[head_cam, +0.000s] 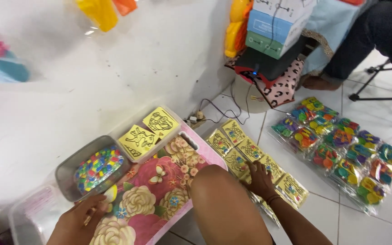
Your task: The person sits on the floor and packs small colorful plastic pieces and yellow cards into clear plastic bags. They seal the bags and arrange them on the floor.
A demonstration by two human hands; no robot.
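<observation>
Beads (98,167) of many colours fill a grey tub (66,174) at near left, which sits on a pink floral tray (159,190). The left hand (80,220) rests at the tub's near edge, fingers loosely curled around what looks like a small comb-like piece; I cannot tell how firmly it grips. Just beyond the tub, two yellow cards (148,131) with black line drawings lean in a clear box. A bare knee (223,199) fills the near middle. To its right, the right hand (260,179) lies flat, fingers spread, on a row of bagged yellow cards (250,156) laid across the tiled floor (386,208). Farther right lie clear packs of coloured pieces (341,149). By my reading, the step in hand is picking a card packet off the row; the next move calls for closing the fingers on one slippery bag without dragging its neighbours.
</observation>
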